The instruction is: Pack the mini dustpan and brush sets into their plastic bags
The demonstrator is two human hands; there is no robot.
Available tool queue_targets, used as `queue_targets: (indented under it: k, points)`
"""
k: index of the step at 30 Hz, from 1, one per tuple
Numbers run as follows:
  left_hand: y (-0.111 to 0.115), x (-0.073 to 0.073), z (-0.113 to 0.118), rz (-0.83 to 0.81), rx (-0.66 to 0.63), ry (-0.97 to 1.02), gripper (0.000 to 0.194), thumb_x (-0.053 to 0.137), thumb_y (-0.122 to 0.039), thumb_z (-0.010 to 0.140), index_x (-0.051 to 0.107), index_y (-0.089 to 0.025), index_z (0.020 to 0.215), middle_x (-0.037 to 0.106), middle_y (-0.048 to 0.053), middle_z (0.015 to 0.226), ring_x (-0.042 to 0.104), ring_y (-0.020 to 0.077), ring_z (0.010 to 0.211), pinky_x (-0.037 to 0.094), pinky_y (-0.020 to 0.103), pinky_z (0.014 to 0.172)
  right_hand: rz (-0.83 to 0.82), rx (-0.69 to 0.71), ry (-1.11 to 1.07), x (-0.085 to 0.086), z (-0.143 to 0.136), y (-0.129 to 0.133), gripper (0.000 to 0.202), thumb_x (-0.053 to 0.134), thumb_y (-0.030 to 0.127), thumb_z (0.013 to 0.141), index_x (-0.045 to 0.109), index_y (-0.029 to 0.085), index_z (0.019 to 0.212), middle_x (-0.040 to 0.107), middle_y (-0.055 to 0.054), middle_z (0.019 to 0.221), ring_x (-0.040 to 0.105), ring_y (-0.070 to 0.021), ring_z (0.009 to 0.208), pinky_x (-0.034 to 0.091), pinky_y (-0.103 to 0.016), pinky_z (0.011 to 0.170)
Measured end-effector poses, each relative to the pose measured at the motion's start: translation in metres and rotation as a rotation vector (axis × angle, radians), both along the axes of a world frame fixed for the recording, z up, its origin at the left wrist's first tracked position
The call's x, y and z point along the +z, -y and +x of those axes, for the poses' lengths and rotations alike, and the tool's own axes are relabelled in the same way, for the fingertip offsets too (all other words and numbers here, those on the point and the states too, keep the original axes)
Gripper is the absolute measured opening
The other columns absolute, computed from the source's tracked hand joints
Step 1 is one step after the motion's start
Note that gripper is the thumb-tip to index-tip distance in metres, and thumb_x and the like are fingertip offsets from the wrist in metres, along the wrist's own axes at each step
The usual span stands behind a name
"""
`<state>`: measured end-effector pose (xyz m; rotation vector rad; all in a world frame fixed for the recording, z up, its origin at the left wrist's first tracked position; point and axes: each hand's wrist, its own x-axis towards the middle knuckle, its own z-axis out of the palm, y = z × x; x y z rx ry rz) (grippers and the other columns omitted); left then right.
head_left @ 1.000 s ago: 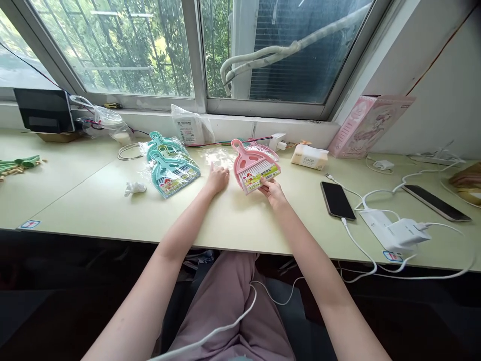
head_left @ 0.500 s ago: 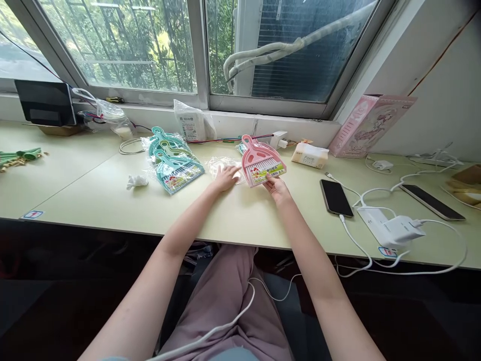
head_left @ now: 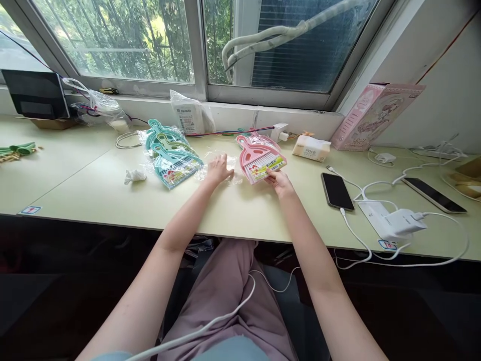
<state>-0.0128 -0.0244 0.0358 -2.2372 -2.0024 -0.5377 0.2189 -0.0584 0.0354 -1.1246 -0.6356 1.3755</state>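
My right hand (head_left: pixel 278 182) grips the lower right corner of a pink mini dustpan and brush set (head_left: pixel 257 156), its thumb on the yellow-green label. The set is tilted, with its handle towards the window. Behind it, partly covered, lie another pink set (head_left: pixel 267 139) and a bit of a green one. My left hand (head_left: pixel 218 169) rests on a crumpled clear plastic bag (head_left: pixel 235 175), fingers bent and thumb apart. Left of it lies a pile of teal and green dustpan and brush sets (head_left: pixel 175 163) in clear wrapping.
A crumpled white tissue (head_left: pixel 134 176) lies left of the pile. To the right are a tissue pack (head_left: pixel 311 148), a phone (head_left: pixel 337 191) on a cable, a power strip (head_left: pixel 378 220) and another phone (head_left: pixel 435 195). A pink box (head_left: pixel 376 118) leans by the wall.
My left hand has shifted slightly left over the plastic bag, its fingers now more bent. The front pink set has tipped lower, showing the pink set behind it. The view has moved slightly.
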Motion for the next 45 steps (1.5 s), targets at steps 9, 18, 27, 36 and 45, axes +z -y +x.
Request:
queue_targets:
  k: [9, 18, 27, 36, 45]
  points:
    - [-0.003, 0.005, -0.001, -0.094, 0.055, -0.005, 0.032, 0.045, -0.016, 0.086, 0.070, -0.015, 0.106, 0.066, 0.018, 0.109, 0.060, 0.0326, 0.109, 0.037, 0.045, 0.096, 0.023, 0.058, 0.033, 0.001, 0.005, -0.002, 0.016, 0.068, 0.002, 0.079, 0.064, 0.016, 0.086, 0.075, -0.001, 0.078, 0.071, -0.0110, 0.067, 0.062, -0.020, 0.062]
    - [-0.002, 0.017, -0.006, -0.069, 0.192, 0.005, 0.040, 0.036, -0.025, 0.096, 0.069, -0.012, 0.113, 0.067, 0.021, 0.110, 0.062, 0.0347, 0.108, 0.042, 0.043, 0.090, 0.036, 0.125, 0.173, 0.007, 0.013, -0.001, 0.016, 0.068, 0.000, 0.078, 0.066, 0.014, 0.085, 0.076, -0.003, 0.081, 0.071, -0.0130, 0.069, 0.063, -0.026, 0.072]
    - [0.000, 0.008, -0.002, 0.168, -0.006, 0.132, 0.036, 0.036, -0.025, 0.098, 0.070, -0.018, 0.106, 0.067, 0.017, 0.120, 0.062, 0.0323, 0.113, 0.047, 0.045, 0.093, 0.048, 0.129, 0.271, 0.015, 0.005, 0.004, 0.018, 0.069, -0.002, 0.076, 0.066, 0.012, 0.087, 0.074, -0.002, 0.071, 0.071, -0.0154, 0.062, 0.064, -0.038, 0.074]
    - [0.006, 0.000, 0.015, 0.301, -0.475, 0.313, 0.020, 0.056, -0.034, 0.090, 0.071, -0.022, 0.086, 0.060, 0.007, 0.139, 0.067, 0.0265, 0.110, 0.053, 0.042, 0.091, 0.087, 0.247, 0.252, 0.013, -0.003, 0.007, 0.019, 0.076, 0.000, 0.071, 0.068, 0.011, 0.084, 0.074, -0.003, 0.071, 0.071, -0.0170, 0.062, 0.064, -0.042, 0.077]
    - [0.015, 0.015, 0.010, 0.591, -0.243, 0.847, 0.066, 0.048, -0.062, 0.090, 0.043, -0.027, 0.145, 0.030, 0.008, 0.161, 0.018, 0.0274, 0.152, 0.014, 0.050, 0.122, 0.136, 0.042, 0.023, 0.007, -0.009, 0.002, 0.018, 0.074, 0.002, 0.075, 0.064, 0.014, 0.084, 0.074, -0.001, 0.076, 0.070, -0.0136, 0.067, 0.064, -0.034, 0.079]
